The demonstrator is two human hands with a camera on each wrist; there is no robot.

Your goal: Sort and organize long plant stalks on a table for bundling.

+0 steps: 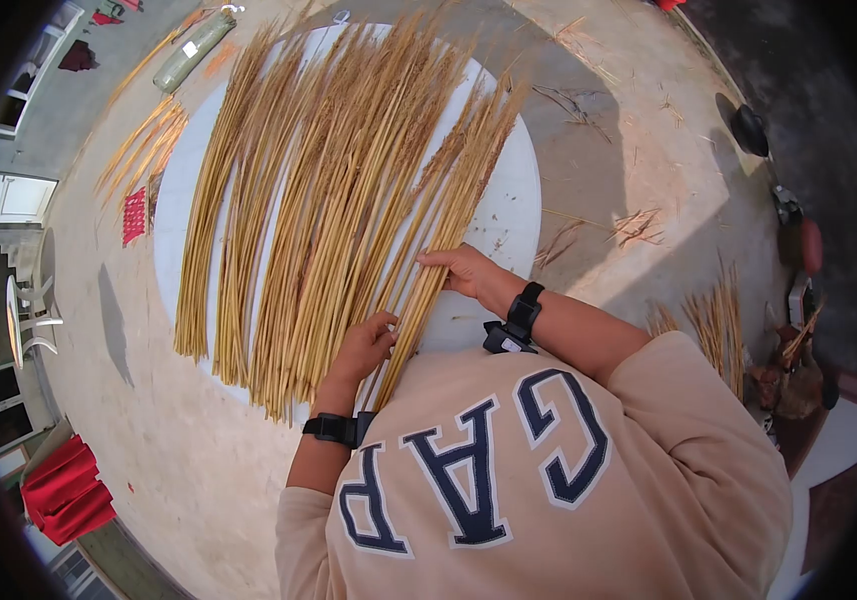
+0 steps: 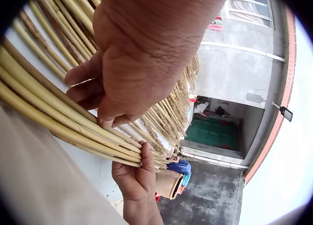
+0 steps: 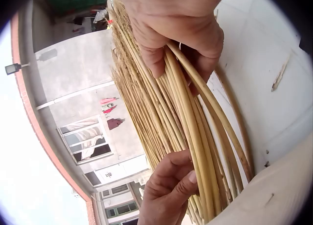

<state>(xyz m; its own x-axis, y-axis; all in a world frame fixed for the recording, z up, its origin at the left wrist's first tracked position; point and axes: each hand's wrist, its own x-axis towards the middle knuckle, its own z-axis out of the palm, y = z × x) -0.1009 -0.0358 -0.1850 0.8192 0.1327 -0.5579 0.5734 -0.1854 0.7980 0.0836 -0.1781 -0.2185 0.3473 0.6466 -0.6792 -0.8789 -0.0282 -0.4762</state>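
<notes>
Long dry stalks with feathery tops point(image 1: 349, 170) lie in side-by-side bundles over a round white table point(image 1: 519, 190). At the right-hand bundle, my right hand point(image 1: 469, 272) grips several stalks point(image 3: 198, 132) between thumb and fingers, partway along their length. Nearer the lower stalk ends, my left hand point(image 1: 359, 350) has its fingers bent against the same stalks; in the right wrist view the left hand point(image 3: 168, 186) has thumb and fingertips at their side. The left wrist view shows the right hand point(image 2: 137, 178) with its thumb over the stalks.
More stalks point(image 1: 719, 320) stand at the right, near dark objects. Scraps of stalk point(image 1: 639, 228) lie on the ground beyond the table. A white chair point(image 1: 34, 315) and a red cloth point(image 1: 69, 490) are at the left. A wrapped roll point(image 1: 194, 50) lies at the upper left.
</notes>
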